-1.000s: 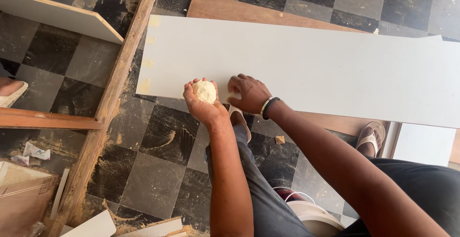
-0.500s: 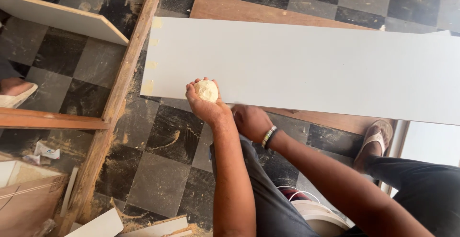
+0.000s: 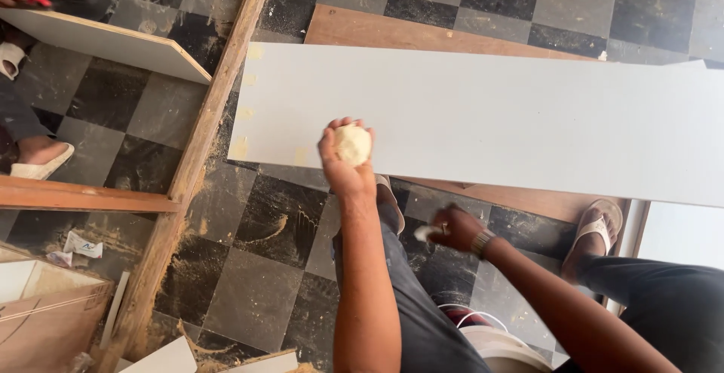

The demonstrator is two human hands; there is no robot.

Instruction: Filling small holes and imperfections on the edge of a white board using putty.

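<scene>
From the head camera, the left hand [image 3: 345, 163] is cupped around a pale yellowish wad [image 3: 352, 144], pressing it on the near edge of a long white laminated board [image 3: 483, 116] that lies flat above the checkered tile floor [image 3: 249, 267]. The right hand [image 3: 454, 227], wearing a wristband, is off the board, below its near edge, fingers pinching a small white scrap [image 3: 424, 232]. A cardboard box [image 3: 45, 320] sits at lower left; its contents cannot be made out. A wooden beam [image 3: 192, 169] runs beside the board's left end. Another person's sandalled foot [image 3: 41, 163] rests left, well apart.
</scene>
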